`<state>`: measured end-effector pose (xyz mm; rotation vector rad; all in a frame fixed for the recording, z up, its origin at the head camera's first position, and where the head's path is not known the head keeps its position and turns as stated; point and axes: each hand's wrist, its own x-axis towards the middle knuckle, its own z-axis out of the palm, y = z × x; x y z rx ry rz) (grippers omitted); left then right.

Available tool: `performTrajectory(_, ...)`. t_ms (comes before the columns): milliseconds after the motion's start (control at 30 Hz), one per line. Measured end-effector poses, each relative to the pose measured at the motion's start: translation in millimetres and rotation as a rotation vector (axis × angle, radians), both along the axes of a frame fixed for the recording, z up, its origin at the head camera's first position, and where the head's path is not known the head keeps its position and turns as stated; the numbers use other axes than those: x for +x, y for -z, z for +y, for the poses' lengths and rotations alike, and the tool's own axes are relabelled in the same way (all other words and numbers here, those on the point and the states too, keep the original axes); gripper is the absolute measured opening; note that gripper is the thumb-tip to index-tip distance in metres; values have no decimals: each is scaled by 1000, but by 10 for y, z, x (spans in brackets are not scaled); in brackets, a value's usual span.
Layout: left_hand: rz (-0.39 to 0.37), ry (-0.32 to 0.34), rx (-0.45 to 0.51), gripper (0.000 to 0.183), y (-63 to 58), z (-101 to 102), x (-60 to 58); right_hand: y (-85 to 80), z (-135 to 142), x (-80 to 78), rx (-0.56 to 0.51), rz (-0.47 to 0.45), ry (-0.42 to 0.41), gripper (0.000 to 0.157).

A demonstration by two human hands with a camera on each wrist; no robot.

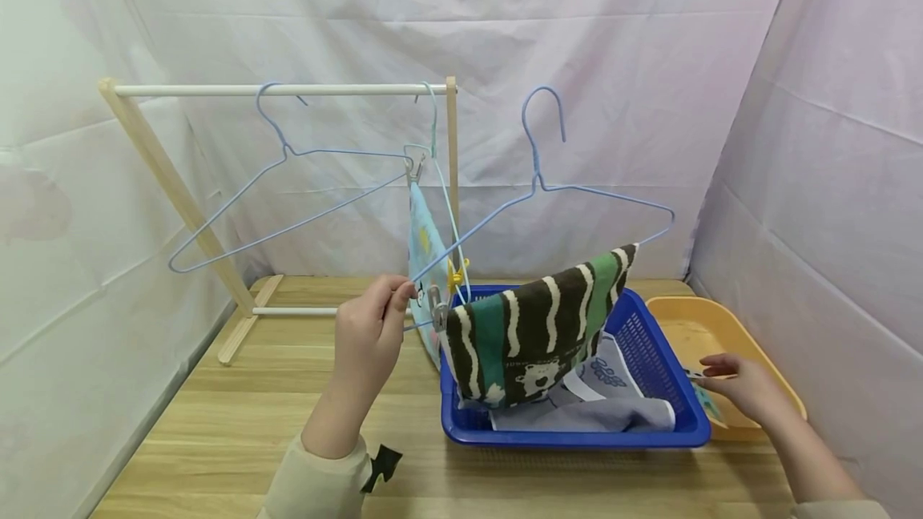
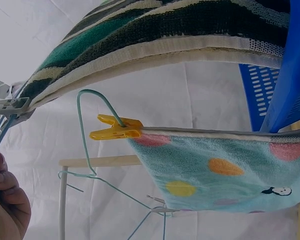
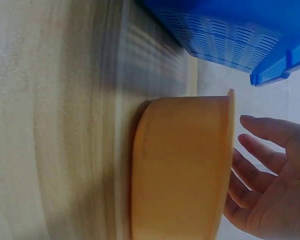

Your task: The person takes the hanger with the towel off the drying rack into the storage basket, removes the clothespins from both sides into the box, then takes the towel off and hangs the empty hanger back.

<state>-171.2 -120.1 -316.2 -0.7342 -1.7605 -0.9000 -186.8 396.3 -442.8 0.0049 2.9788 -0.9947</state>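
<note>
My left hand (image 1: pixel 371 327) pinches the left end of a blue wire hanger (image 1: pixel 536 175), held up over the blue basket (image 1: pixel 577 437). Over its lower bar hangs a brown, green and white striped towel (image 1: pixel 551 327) with a bear picture. A grey clothespin (image 1: pixel 438 312) grips the towel's left edge on the bar, close to my left fingers; no clothespin shows at the right edge. At the orange tub (image 1: pixel 750 335), my right hand (image 1: pixel 746 387) has its fingers spread and holds nothing visible. Teal clothespins (image 1: pixel 707 400) lie by its fingertips in the tub.
Grey cloth (image 1: pixel 606 399) lies in the basket. Behind and left stands a wooden rack (image 1: pixel 281 90) with an unloaded blue hanger (image 1: pixel 284 152) and a mint hanger (image 1: pixel 434 118). That one carries a light blue towel (image 2: pixel 225 170) with a yellow clothespin (image 2: pixel 115 128).
</note>
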Motion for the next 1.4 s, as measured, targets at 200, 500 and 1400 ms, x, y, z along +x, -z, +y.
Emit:
performTrajectory(200,-1,-7,-2,40,-6,4,-6,-108,-21,30,-1,23,13,43)
performTrajectory(500,4,2,0,40,-39,25,-20,-375,-184,148,14,107,51,45)
performTrajectory(1400,-7,4,-6,39,-50,73,-37,-1011,-1074,372,-36,287,-18,39)
